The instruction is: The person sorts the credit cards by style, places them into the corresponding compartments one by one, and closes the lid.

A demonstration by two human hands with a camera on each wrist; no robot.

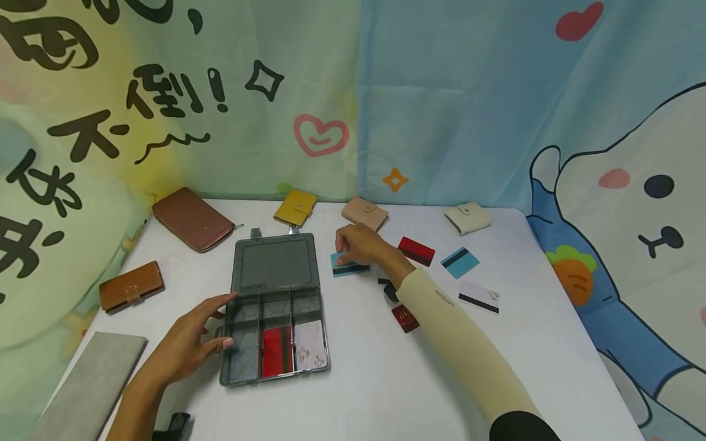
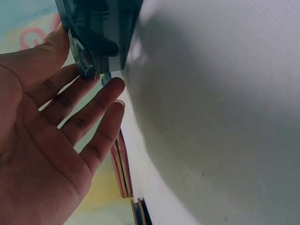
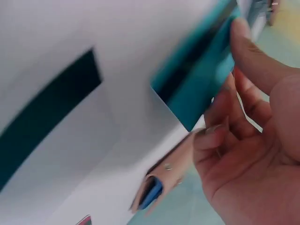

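Observation:
My right hand (image 1: pixel 361 244) pinches a blue card with a dark stripe (image 3: pixel 190 93) between thumb and fingers, close over the table. My left hand (image 1: pixel 187 340) touches the left side of a grey plastic compartment box (image 1: pixel 278 262), its fingers loosely extended and its thumb at the rim. The lid stands open towards the back. In the front compartments lie a red card (image 1: pixel 274 352) and a white card (image 1: pixel 310 346). Beyond the right hand sits a beige-pink wallet (image 1: pixel 364 212). Under the right forearm, a dark red card (image 1: pixel 405 318) and a small black item (image 1: pixel 390 292) are partly covered.
Right of the hand lie a red card (image 1: pixel 416 251), another blue card (image 1: pixel 460 262) and a white striped card (image 1: pixel 479 297). A cream wallet (image 1: pixel 467 218) and yellow wallet (image 1: pixel 295 207) stand behind. At left are two brown wallets (image 1: pixel 193 219) (image 1: pixel 132 286) and a grey flat case (image 1: pixel 91 386).

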